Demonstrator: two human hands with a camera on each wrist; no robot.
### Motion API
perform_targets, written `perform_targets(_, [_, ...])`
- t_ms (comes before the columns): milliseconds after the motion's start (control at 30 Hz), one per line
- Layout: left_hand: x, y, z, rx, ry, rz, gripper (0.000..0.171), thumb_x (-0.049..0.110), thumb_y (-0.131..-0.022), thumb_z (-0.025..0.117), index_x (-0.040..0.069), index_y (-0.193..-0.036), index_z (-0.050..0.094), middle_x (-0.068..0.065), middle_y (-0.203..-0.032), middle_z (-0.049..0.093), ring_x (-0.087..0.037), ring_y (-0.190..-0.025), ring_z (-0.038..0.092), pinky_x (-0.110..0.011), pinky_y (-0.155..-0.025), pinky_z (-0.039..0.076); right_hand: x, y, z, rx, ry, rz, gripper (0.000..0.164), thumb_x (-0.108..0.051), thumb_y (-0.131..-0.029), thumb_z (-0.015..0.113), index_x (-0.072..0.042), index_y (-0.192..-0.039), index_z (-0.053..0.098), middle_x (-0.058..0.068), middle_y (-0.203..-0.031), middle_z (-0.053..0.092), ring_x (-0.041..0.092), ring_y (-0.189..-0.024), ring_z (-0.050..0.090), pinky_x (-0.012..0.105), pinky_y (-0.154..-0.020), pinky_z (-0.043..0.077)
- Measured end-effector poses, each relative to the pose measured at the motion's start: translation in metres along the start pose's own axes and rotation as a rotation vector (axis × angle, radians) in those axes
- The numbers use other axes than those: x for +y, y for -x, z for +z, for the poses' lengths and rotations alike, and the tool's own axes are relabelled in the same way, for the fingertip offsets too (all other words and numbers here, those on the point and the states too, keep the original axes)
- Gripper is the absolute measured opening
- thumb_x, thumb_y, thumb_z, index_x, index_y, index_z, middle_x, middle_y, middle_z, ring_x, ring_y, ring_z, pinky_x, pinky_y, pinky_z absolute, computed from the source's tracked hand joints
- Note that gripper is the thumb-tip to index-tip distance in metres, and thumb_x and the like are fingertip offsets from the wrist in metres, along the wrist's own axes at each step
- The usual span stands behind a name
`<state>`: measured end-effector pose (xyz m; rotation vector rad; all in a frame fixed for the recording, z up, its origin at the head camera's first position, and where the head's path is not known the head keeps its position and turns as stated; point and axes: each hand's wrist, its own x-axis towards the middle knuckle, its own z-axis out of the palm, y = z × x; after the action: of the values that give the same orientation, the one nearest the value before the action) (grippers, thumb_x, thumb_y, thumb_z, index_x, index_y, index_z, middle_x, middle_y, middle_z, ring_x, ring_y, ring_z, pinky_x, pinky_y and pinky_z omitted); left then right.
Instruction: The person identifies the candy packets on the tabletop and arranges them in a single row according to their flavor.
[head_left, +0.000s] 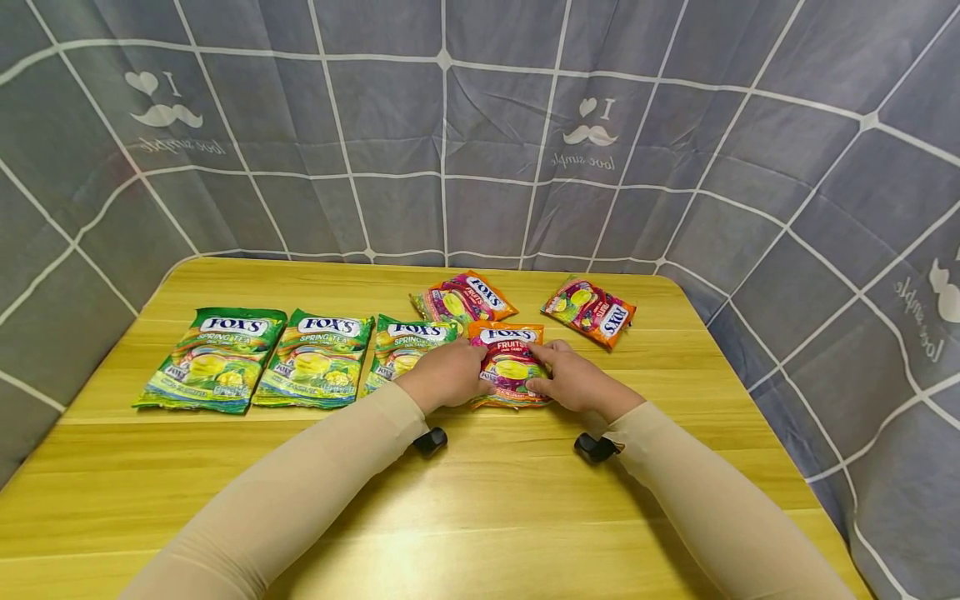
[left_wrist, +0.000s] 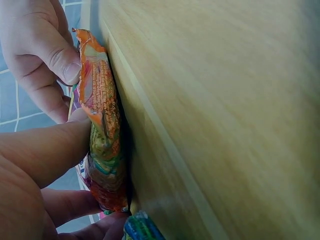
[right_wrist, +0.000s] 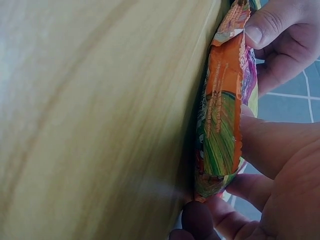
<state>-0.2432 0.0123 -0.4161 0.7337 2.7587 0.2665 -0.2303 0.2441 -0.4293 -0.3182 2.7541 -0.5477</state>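
An orange and purple Fox's Fruits candy bag (head_left: 512, 375) lies face up on the table between both hands. At its left edge my left hand (head_left: 448, 372) grips it, the thumb on the printed face and the fingers along the side, as the left wrist view shows of this bag (left_wrist: 103, 145). My right hand (head_left: 583, 382) holds the opposite edge in the same way; the right wrist view has the bag's crimped end (right_wrist: 224, 120) close up. Just left of my left hand is a green Spring Tea candy bag (head_left: 397, 354), partly covered by that hand.
Two more green Spring Tea bags, one in the middle (head_left: 315, 358) and one at far left (head_left: 213, 360), continue the row. Behind lie a tilted Fruits bag (head_left: 465, 300) and another at the right (head_left: 588, 310). A grey checked curtain (head_left: 495, 125) surrounds the wooden table (head_left: 480, 517).
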Motion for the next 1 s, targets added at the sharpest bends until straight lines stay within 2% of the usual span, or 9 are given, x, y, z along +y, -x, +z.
perform_targets(400, [0.0006,-0.0014,0.0007,-0.005,0.000,-0.010,0.079,0.053,-0.099,0.070,0.006,-0.159,0.047,-0.017,-0.161,0.050,-0.037,-0.154,0.041,-0.049,-0.123,0.040,-0.0025,0.0006,-0.0005,-0.008,-0.003,0.013,0.076,-0.036,-0.105,0.066,-0.013,-0.167,0.030,0.024,-0.158,0.039,0.037,-0.135,0.054,0.056,-0.120,0.042])
perform_targets(1000, [0.0009,-0.0010,0.0000,-0.004,0.003,-0.014,0.079,0.053,-0.098,0.070,0.006,-0.158,0.048,-0.017,-0.158,0.054,-0.034,-0.150,0.047,-0.048,-0.121,0.043,0.0000,0.0002,-0.0004,-0.009,-0.012,0.014,0.075,-0.035,-0.106,0.066,-0.013,-0.168,0.030,0.024,-0.158,0.039,0.036,-0.134,0.054,0.056,-0.119,0.043])
